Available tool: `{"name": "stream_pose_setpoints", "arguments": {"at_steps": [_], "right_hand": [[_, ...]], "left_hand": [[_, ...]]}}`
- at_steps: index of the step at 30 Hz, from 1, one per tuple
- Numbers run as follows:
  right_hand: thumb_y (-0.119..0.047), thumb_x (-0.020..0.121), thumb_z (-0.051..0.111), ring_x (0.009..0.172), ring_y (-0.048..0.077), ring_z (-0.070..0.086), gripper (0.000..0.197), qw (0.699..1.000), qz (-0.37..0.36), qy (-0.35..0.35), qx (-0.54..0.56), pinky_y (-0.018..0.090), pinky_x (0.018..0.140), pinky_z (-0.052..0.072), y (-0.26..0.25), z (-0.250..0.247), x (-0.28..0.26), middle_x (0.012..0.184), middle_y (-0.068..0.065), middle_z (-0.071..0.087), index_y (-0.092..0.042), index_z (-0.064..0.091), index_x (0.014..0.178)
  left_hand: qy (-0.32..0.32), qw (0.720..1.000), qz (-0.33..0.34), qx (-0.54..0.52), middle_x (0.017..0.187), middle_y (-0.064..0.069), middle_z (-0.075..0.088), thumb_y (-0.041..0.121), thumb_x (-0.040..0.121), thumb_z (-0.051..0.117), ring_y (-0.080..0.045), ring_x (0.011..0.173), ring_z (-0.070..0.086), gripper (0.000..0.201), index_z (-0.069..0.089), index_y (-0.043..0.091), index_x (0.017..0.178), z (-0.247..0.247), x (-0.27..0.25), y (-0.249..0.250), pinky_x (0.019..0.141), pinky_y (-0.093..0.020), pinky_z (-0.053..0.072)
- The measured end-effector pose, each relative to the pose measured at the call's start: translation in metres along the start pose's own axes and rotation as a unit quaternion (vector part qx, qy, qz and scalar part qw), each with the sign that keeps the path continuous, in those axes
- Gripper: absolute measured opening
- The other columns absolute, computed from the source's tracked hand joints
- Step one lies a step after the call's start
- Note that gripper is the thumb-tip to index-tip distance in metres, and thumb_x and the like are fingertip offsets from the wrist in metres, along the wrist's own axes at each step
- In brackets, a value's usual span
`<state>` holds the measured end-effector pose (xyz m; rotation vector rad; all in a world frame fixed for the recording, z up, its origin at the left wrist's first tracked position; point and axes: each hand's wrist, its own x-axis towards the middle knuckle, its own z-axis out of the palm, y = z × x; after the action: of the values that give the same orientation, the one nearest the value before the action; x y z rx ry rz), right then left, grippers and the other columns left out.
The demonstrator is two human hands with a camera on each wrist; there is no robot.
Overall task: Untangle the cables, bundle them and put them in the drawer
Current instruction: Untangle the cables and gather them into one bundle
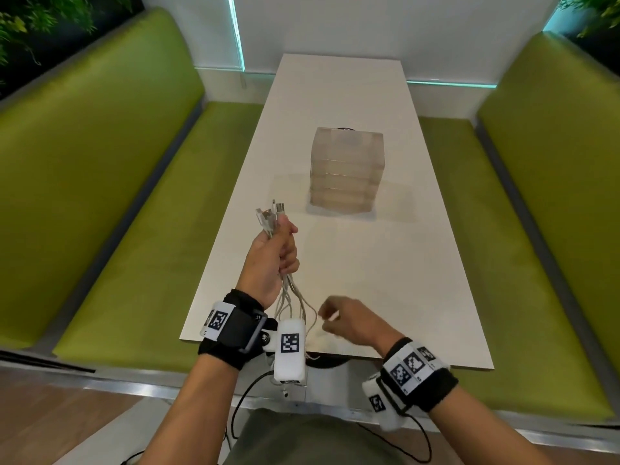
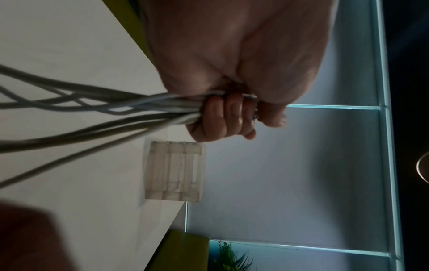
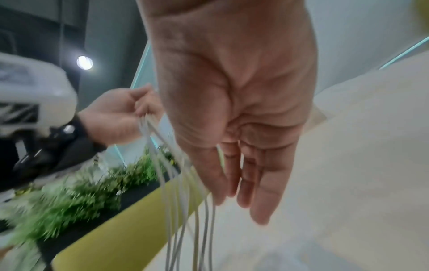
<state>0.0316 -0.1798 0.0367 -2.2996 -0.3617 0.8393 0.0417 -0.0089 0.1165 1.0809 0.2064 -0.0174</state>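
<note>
Cables (image 1: 291, 298) apparently hidden behind wrist camera (image 1: 290, 350)

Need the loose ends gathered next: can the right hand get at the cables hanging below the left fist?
Probably yes. The right hand is open beside the hanging white cables, nothing between them; the left hand grips them higher up.

Black wristbands (image 1: 231, 344), white checker-marked camera units (image 1: 290, 350)

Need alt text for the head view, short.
The left hand grips a bunch of white cables upright over a white table; the right hand reaches toward the hanging strands. A translucent drawer unit stands beyond.
</note>
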Motion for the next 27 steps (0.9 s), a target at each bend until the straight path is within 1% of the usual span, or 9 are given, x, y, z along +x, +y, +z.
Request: {"name": "stream_pose_setpoints", "arguments": {"at_steps": [4, 8, 11, 14, 17, 19, 22, 24, 27], "right_hand": [[-0.041, 0.074, 0.077, 0.129, 0.008, 0.04, 0.081, 0.988, -0.087, -0.03, 0.122, 0.029, 0.108, 0.035, -0.028, -0.029, -0.002, 0.143, -0.006, 0.043, -0.024, 0.036, 0.141], [-0.022, 0.088, 0.065, 0.092, 0.006, 0.061, 0.009, 0.972, -0.148, -0.042, 0.18, 0.027, 0.09, 0.047, -0.054, -0.02, -0.003, 0.097, -0.002, 0.068, -0.02, 0.064, 0.097], [-0.015, 0.094, 0.052, 0.081, 0.01, 0.063, 0.014, 0.965, -0.156, -0.035, 0.209, 0.026, 0.081, 0.048, -0.052, -0.012, -0.005, 0.081, 0.007, 0.063, -0.007, 0.061, 0.086], [-0.024, 0.092, 0.06, 0.118, 0.013, 0.054, 0.04, 0.973, -0.148, -0.076, 0.162, 0.027, 0.101, 0.043, -0.041, -0.024, -0.005, 0.123, 0.006, 0.058, -0.01, 0.046, 0.127], [-0.03, 0.088, 0.062, 0.139, 0.011, 0.032, 0.072, 0.954, -0.157, -0.007, 0.255, 0.036, 0.115, 0.029, -0.041, -0.053, -0.011, 0.151, -0.002, 0.034, -0.02, 0.024, 0.148], [-0.04, 0.084, 0.064, 0.132, 0.014, 0.043, 0.07, 0.917, -0.17, 0.025, 0.36, 0.04, 0.112, 0.034, -0.05, -0.069, -0.017, 0.143, 0.0, 0.047, -0.016, 0.036, 0.143], [-0.048, 0.078, 0.069, 0.102, 0.021, 0.059, 0.065, 0.906, -0.177, 0.055, 0.381, 0.044, 0.101, 0.043, -0.073, -0.069, -0.02, 0.113, 0.02, 0.063, 0.002, 0.056, 0.118], [-0.039, 0.08, 0.069, 0.096, 0.025, 0.06, 0.053, 0.899, -0.155, 0.098, 0.398, 0.045, 0.102, 0.042, -0.079, -0.063, -0.017, 0.113, 0.034, 0.058, 0.006, 0.061, 0.106], [-0.035, 0.085, 0.065, 0.097, 0.039, 0.062, 0.04, 0.894, -0.144, 0.145, 0.398, 0.049, 0.098, 0.044, -0.08, -0.054, -0.012, 0.105, 0.034, 0.061, 0.003, 0.065, 0.095]], "left_hand": [[-0.024, 0.998, -0.002, 0.05, 0.053, 0.006, 0.025, 0.015, 0.094, 0.054, -0.008, 0.044, 0.022, 0.014, 0.049, 0.016, 0.081, 0.01, -0.005, -0.01, 0.044, -0.02, 0.024], [-0.051, 0.994, -0.023, 0.089, 0.053, 0.006, 0.028, 0.023, 0.097, 0.051, -0.01, 0.048, 0.025, 0.023, 0.044, 0.018, 0.076, 0.028, -0.007, -0.014, 0.049, -0.024, 0.025], [-0.056, 0.988, -0.005, 0.147, 0.051, 0.006, 0.035, 0.027, 0.098, 0.05, -0.012, 0.052, 0.031, 0.025, 0.045, 0.021, 0.074, 0.026, -0.006, -0.011, 0.058, -0.028, 0.03], [-0.04, 0.99, -0.01, 0.137, 0.052, 0.006, 0.033, 0.025, 0.098, 0.049, -0.01, 0.05, 0.031, 0.024, 0.045, 0.02, 0.075, 0.02, -0.008, -0.008, 0.056, -0.027, 0.029], [-0.056, 0.986, 0.005, 0.159, 0.06, 0.005, 0.032, 0.017, 0.099, 0.048, -0.007, 0.048, 0.03, 0.004, 0.051, 0.018, 0.099, 0.02, -0.01, -0.009, 0.051, -0.023, 0.03], [-0.073, 0.972, 0.009, 0.223, 0.072, 0.001, 0.045, 0.013, 0.099, 0.046, -0.01, 0.053, 0.044, 0.034, 0.041, 0.024, 0.13, 0.024, -0.01, -0.01, 0.056, -0.023, 0.04], [-0.134, 0.947, 0.033, 0.29, 0.123, -0.008, 0.052, -0.002, 0.096, 0.042, -0.023, 0.108, 0.059, 0.074, 0.002, 0.03, 0.15, 0.031, -0.01, -0.018, 0.094, -0.028, 0.046], [-0.152, 0.932, 0.045, 0.327, 0.125, -0.001, 0.05, -0.004, 0.095, 0.041, -0.017, 0.117, 0.054, 0.086, -0.016, 0.036, 0.146, 0.033, -0.008, -0.024, 0.095, -0.019, 0.043], [-0.138, 0.932, 0.066, 0.328, 0.111, 0.001, 0.058, -0.001, 0.094, 0.044, -0.021, 0.105, 0.06, 0.094, -0.024, 0.048, 0.137, 0.03, -0.005, -0.028, 0.092, -0.03, 0.05]]}}
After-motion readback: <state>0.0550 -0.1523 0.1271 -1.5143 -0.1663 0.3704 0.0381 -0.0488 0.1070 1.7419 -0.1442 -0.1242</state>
